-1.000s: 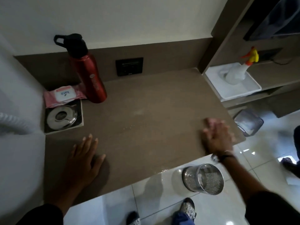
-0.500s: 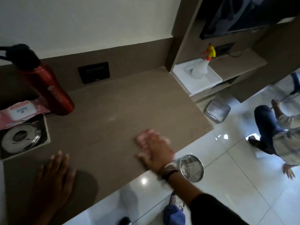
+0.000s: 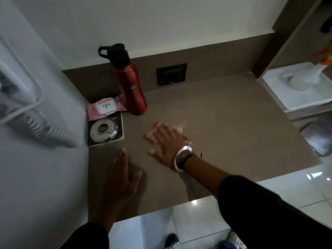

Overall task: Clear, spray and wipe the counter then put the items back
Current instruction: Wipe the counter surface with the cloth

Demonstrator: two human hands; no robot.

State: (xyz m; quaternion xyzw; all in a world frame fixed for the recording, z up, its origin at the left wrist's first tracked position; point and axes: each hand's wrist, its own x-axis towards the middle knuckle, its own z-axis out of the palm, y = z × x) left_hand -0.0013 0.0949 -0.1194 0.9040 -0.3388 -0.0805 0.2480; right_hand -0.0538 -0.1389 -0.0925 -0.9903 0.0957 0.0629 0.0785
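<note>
Bottom of frame: shoes (image 3: 173, 242) on pale floor tiles, dark sleeves coming up from both lower corners.

Left hand (image 3: 124, 178), lower centre-left, lies flat on the brown table (image 3: 224, 126), fingers straight & together, holding nothing; prob. there as a brace while the other arm works.

Right hand (image 3: 166, 141), centre of frame, bracelet and watch at the wrist, is pressed palm-down w/ fingers spread over a pinkish cloth (image 3: 152, 134). Only the cloth's edges show past the fingers, so it's pinned under the hand, not gripped. Flat pressure suits wiping, so I'd judge this is the wipe step.

Beyond, centre-left: a round metal piece in a dark square tray (image 3: 105, 131), a pink wipes pack (image 3: 106, 107) just behind it, a red bottle (image 3: 131, 85) w/ black cap upright near the back wall. They're bunched in the table's left corner, likely to free the rest for wiping. Wall socket (image 3: 171, 74) behind. Far right: spray bottle (image 3: 305, 76) in a white tray (image 3: 280, 97) on a side shelf, partly cut off.

Vs 0.5 s ago: right hand & cloth have swept from the table's front edge inward and left, toward the tray. Left hand hasn't moved. The view has swung left too.
</note>
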